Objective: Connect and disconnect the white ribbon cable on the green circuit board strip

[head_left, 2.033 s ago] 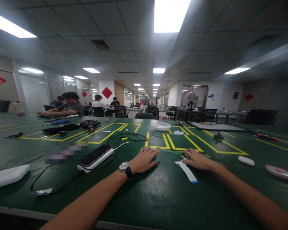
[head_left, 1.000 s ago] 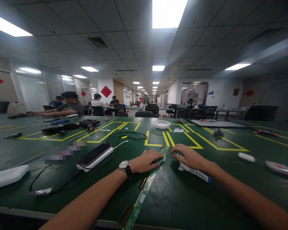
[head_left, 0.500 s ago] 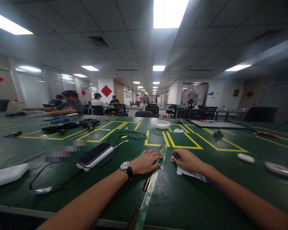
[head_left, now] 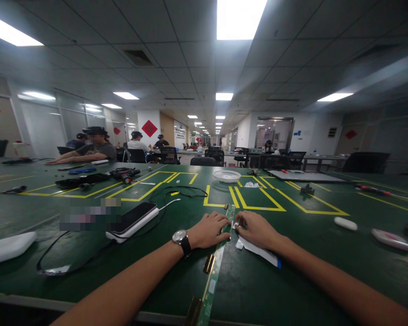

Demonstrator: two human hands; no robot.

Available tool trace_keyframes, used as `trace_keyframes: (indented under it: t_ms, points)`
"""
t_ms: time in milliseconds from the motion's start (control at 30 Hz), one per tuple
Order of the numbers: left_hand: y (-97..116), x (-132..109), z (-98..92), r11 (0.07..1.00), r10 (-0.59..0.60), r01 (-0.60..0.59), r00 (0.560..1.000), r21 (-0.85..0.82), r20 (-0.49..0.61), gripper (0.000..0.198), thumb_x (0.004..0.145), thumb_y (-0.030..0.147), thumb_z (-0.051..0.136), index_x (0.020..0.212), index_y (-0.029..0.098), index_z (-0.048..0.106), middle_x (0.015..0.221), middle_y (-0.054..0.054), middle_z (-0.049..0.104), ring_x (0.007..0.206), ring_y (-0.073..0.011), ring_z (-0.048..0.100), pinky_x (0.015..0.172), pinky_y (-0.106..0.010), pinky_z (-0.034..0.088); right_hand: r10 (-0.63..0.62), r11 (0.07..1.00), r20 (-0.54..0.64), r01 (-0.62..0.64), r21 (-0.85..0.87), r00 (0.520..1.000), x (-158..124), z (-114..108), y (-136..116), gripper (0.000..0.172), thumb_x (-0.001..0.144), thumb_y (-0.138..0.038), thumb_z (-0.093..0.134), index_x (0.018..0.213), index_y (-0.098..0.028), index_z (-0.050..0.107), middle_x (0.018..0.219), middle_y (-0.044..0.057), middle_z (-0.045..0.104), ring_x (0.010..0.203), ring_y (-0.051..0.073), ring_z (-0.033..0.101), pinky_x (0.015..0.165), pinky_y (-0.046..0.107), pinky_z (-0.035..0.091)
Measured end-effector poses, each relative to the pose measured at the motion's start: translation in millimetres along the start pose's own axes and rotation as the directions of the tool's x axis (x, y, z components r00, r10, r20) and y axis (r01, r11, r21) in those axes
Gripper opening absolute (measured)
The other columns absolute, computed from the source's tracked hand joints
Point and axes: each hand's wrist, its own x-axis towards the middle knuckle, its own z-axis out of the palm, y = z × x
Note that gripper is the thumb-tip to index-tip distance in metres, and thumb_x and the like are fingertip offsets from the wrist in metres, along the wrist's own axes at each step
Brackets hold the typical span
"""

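A long, narrow green circuit board (head_left: 211, 286) runs away from me down the middle of the table, with brown-gold flex tabs (head_left: 209, 263) along its left edge. My left hand (head_left: 209, 231), with a watch on its wrist, holds the board's far part, fingers over it and thumb nearer me. Just right of the board, my right hand (head_left: 256, 230) pinches one end of a white flat ribbon cable (head_left: 260, 252). That end is close to the board's right edge; whether it touches, I cannot tell. The cable's blue-tipped end trails under my right wrist.
On the left lie a phone (head_left: 136, 216) on a white power bank, a black cable (head_left: 156, 217) and a white case (head_left: 10, 248). A white basket (head_left: 226, 175) stands ahead. Rightward are a white oval object (head_left: 346, 223) and a screwdriver (head_left: 374, 189). A person (head_left: 97, 147) sits far left.
My right hand has moved left to the board's edge, bringing the ribbon cable with it. My left hand stays on the board.
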Motion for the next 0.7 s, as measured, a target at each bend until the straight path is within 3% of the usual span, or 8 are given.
trace_keyframes:
  t_ms: [233, 433, 700]
  points:
    - [-1.4, 1.7, 1.4, 0.999, 0.012, -0.012, 1.0, -0.038, 0.007, 0.039, 0.097, 0.047, 0.046, 0.128, 0.025, 0.053, 0.13, -0.008, 0.056, 0.117, -0.0277, 0.047, 0.094, -0.045, 0.041, -0.026, 1.0, -0.034, 0.026, 0.014, 0.999, 0.5, 2.6, 0.1, 0.016, 0.082, -0.028, 0.058, 0.094, -0.02, 0.064, 0.086, 0.005, 0.066, 0.08, 0.018, 0.058, 0.069, 0.028, 0.038]
    - [-8.4, 1.2, 1.0, 0.994, 0.054, -0.051, 0.998, -0.1, 0.023, 0.039, 0.097, 0.047, 0.046, 0.13, 0.028, 0.051, 0.131, -0.006, 0.056, 0.118, -0.0273, 0.047, 0.094, -0.043, 0.039, -0.125, 0.985, -0.02, 0.127, 0.115, 0.992, 3.0, 2.2, 6.2, 0.013, 0.084, -0.027, 0.057, 0.093, -0.019, 0.064, 0.085, 0.004, 0.065, 0.08, 0.018, 0.058, 0.072, 0.028, 0.041]
    - [-11.7, 1.2, 0.5, 0.994, 0.086, -0.083, 0.995, -0.076, 0.041, 0.04, 0.098, 0.047, 0.043, 0.133, 0.029, 0.05, 0.135, -0.006, 0.055, 0.119, -0.0267, 0.047, 0.095, -0.043, 0.037, -0.142, 0.978, -0.013, 0.143, 0.151, 0.99, 3.3, -0.7, 7.9, 0.01, 0.083, -0.027, 0.06, 0.085, -0.018, 0.065, 0.08, 0.003, 0.064, 0.076, 0.017, 0.057, 0.069, 0.027, 0.041]
